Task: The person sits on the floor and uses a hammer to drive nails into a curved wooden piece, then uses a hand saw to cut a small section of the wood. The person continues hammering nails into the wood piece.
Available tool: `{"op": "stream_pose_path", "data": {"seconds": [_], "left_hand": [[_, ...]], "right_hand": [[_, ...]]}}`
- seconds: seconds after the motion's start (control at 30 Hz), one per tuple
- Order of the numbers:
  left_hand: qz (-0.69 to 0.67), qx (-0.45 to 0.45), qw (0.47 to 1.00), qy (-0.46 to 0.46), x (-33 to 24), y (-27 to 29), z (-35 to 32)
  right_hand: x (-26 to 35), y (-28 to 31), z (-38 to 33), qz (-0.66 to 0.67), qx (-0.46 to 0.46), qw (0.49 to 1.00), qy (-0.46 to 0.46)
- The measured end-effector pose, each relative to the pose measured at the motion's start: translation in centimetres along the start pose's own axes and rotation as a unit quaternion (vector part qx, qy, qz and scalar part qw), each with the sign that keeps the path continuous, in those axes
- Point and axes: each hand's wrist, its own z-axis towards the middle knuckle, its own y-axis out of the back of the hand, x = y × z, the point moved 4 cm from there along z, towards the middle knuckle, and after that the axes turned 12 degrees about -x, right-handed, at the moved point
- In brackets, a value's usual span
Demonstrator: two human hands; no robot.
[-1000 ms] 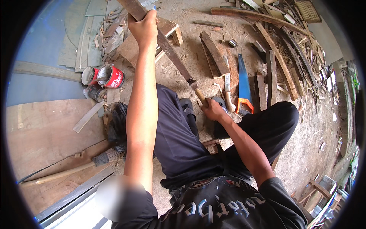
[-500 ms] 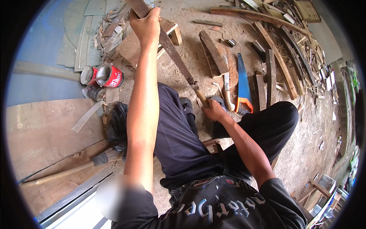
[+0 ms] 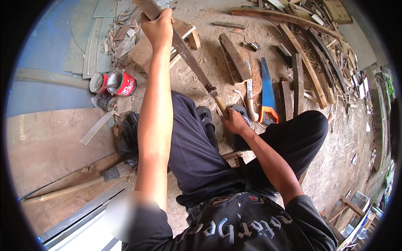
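My left hand [image 3: 158,31], reaching far forward, is wrapped round a long brown strip [image 3: 188,56] that looks like wood or rusty metal. The strip slants from the upper left down toward my right hand [image 3: 235,121] and narrows on the way. My right hand is closed on a pale wooden handle [image 3: 220,105] at the strip's near end. Whether handle and strip are one tool, I cannot tell. Part of a low wooden bench [image 3: 184,31] shows beneath the strip. Just right of my right hand lie a blade with a pale handle [image 3: 251,111] and a blue handsaw [image 3: 267,88] with an orange grip.
Red paint cans [image 3: 126,85] stand at the left, near a wide wooden board [image 3: 63,138]. A blocky wood piece [image 3: 234,60] and several timbers [image 3: 303,67] lie ahead and to the right. My bent knees [image 3: 312,125] flank the work area.
My left hand has shifted slightly left, and the far part of the brown strip with it. My right hand keeps its hold, almost still.
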Motion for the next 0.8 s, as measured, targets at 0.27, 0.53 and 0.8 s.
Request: {"op": "stream_pose_path", "data": {"seconds": [0.27,0.53,0.8], "left_hand": [[0.015,-0.004,0.999,0.028,1.1,1.1,1.7],[0.147,-0.015,0.989,-0.002,3.7,-0.1,3.0],[0.114,-0.033,0.993,0.021,6.8,1.4,4.7]], "right_hand": [[-0.9,-2.4,0.7,0.025,-0.029,0.998,0.041],[-0.3,-3.0,1.8,-0.151,-0.069,0.985,-0.041],[-0.4,-4.4,3.4,-0.131,-0.045,0.988,-0.066]]}}
